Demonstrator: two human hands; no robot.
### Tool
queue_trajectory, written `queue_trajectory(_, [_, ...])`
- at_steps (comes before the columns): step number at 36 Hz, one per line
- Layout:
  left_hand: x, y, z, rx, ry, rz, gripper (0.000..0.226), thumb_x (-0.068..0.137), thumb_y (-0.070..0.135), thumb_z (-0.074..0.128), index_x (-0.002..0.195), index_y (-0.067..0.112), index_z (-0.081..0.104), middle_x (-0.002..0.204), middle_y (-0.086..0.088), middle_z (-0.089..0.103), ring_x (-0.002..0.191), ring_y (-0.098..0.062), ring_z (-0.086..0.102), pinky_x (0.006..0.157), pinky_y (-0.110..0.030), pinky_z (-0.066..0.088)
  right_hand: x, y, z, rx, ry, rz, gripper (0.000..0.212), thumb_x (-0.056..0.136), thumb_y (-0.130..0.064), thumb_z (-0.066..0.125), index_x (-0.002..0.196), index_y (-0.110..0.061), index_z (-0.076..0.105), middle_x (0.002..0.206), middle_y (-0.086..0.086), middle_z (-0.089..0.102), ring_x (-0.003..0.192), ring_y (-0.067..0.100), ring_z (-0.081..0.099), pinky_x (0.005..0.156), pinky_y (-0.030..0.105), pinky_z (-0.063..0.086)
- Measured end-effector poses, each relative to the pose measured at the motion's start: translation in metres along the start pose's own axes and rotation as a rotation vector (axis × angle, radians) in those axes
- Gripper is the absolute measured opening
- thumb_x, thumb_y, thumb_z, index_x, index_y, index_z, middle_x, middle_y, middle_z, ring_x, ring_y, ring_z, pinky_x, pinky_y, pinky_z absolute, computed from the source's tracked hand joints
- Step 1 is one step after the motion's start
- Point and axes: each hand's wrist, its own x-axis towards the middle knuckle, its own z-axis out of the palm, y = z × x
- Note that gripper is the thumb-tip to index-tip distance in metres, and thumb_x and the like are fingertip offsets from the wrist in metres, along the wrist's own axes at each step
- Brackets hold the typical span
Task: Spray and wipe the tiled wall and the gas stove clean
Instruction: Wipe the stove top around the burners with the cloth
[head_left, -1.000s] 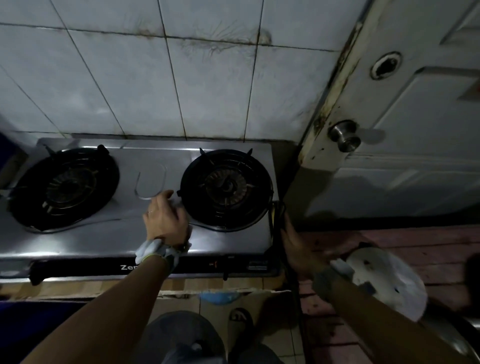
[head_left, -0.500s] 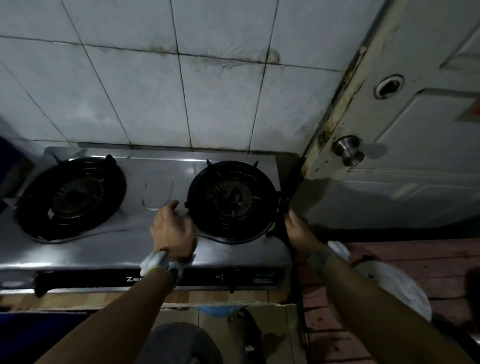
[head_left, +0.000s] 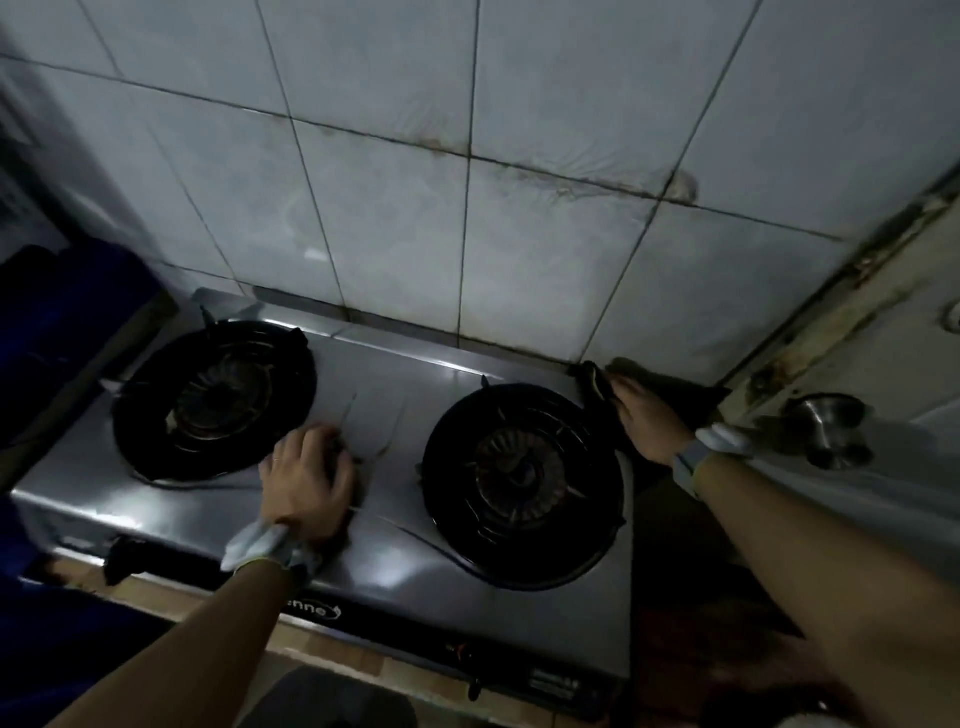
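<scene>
The steel two-burner gas stove (head_left: 395, 415) stands against the white tiled wall (head_left: 395, 218), whose grout lines carry brown stains. My left hand (head_left: 306, 483) lies palm down on the stove top between the left burner (head_left: 215, 400) and the right burner (head_left: 522, 483), holding nothing. My right hand (head_left: 649, 421) is at the stove's back right corner, with its fingers pressed on a dark cloth (head_left: 592, 382). That area is dim and blurred.
A white door with a metal knob (head_left: 826, 426) and a stained frame (head_left: 810, 322) stands close on the right. A dark blue object (head_left: 67, 312) sits to the left of the stove. Black control knobs (head_left: 122, 558) line the stove's front.
My right hand has slid from the stove's front right side to its back right corner. The left hand stays on the stove top. The view has swung left and closer.
</scene>
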Motion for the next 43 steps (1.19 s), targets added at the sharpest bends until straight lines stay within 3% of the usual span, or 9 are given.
queue_trajectory(7, [0.004,-0.003,-0.002,-0.034,-0.004,-0.05,0.046,0.083,0.047,0.042,0.114,0.017,0.059,0.121,-0.009,0.058,0.108,-0.033,0.052,0.09,-0.048,0.038,0.058,-0.025,-0.024,-0.212,-0.249,-0.103,0.037,0.104,-0.019,0.046,0.14,-0.021,0.052,0.137,0.005,0.057,0.121,0.025,0.054,0.098,0.029,0.043])
queue_trajectory(14, [0.003,-0.007,-0.003,-0.049,-0.001,-0.036,0.036,0.083,0.044,0.045,0.105,0.019,0.06,0.108,-0.005,0.059,0.099,-0.03,0.053,0.085,-0.043,0.037,0.101,-0.076,-0.024,-0.4,-0.36,-0.073,0.03,0.097,-0.024,0.06,0.125,-0.016,0.066,0.115,0.001,0.063,0.098,0.022,0.059,0.068,0.021,0.042])
queue_trajectory(17, [0.003,-0.006,-0.002,-0.041,0.011,-0.016,0.034,0.083,0.043,0.046,0.102,0.02,0.06,0.106,-0.003,0.059,0.098,-0.029,0.052,0.084,-0.042,0.036,0.115,-0.105,-0.017,-0.413,-0.335,-0.127,0.004,0.091,-0.019,0.069,0.09,-0.02,0.072,0.089,-0.005,0.059,0.084,0.017,0.054,0.057,0.021,0.035])
queue_trajectory(19, [0.003,-0.007,-0.001,-0.044,0.008,-0.013,0.033,0.082,0.044,0.047,0.102,0.02,0.06,0.106,-0.002,0.058,0.098,-0.028,0.052,0.084,-0.041,0.035,0.125,-0.122,-0.009,-0.435,-0.332,-0.17,0.021,0.085,-0.019,0.073,0.07,-0.027,0.061,0.075,-0.003,0.056,0.076,0.02,0.055,0.053,0.022,0.033])
queue_trajectory(21, [0.003,-0.004,-0.001,-0.038,0.006,-0.005,0.034,0.082,0.044,0.047,0.103,0.02,0.06,0.106,-0.002,0.058,0.099,-0.027,0.052,0.084,-0.041,0.035,0.132,-0.141,0.0,-0.455,-0.305,-0.211,0.003,0.083,-0.023,0.073,0.082,-0.021,0.071,0.077,-0.003,0.058,0.074,0.018,0.055,0.053,0.02,0.033])
queue_trajectory(27, [0.002,-0.004,-0.001,-0.028,0.025,-0.003,0.031,0.081,0.04,0.05,0.101,0.019,0.061,0.105,-0.002,0.059,0.098,-0.028,0.053,0.085,-0.041,0.037,0.159,-0.206,0.027,-0.589,-0.297,-0.236,0.025,0.081,-0.05,0.068,0.096,-0.031,0.071,0.086,-0.004,0.064,0.083,0.025,0.063,0.072,0.028,0.049])
queue_trajectory(32, [0.003,-0.002,-0.002,-0.064,0.025,0.001,0.033,0.081,0.041,0.048,0.101,0.019,0.062,0.103,-0.001,0.059,0.097,-0.027,0.054,0.085,-0.042,0.039,0.168,-0.234,0.054,-0.481,-0.252,-0.201,0.031,0.087,-0.038,0.069,0.104,-0.012,0.072,0.102,0.012,0.07,0.095,0.032,0.065,0.069,0.027,0.043])
queue_trajectory(38, [0.004,-0.004,-0.003,-0.057,0.013,-0.003,0.031,0.079,0.039,0.049,0.1,0.019,0.061,0.101,-0.001,0.059,0.095,-0.028,0.054,0.084,-0.041,0.039,0.149,-0.206,0.045,-0.335,-0.252,-0.153,0.049,0.087,-0.035,0.073,0.131,-0.019,0.062,0.128,0.008,0.063,0.116,0.031,0.06,0.087,0.024,0.043])
queue_trajectory(43, [0.004,-0.005,-0.002,-0.049,0.008,-0.007,0.03,0.079,0.039,0.048,0.097,0.019,0.061,0.097,-0.001,0.058,0.092,-0.029,0.053,0.082,-0.041,0.038,0.132,-0.166,0.013,-0.442,-0.311,-0.119,0.027,0.082,-0.03,0.077,0.103,-0.014,0.069,0.109,0.013,0.069,0.102,0.03,0.064,0.079,0.03,0.047])
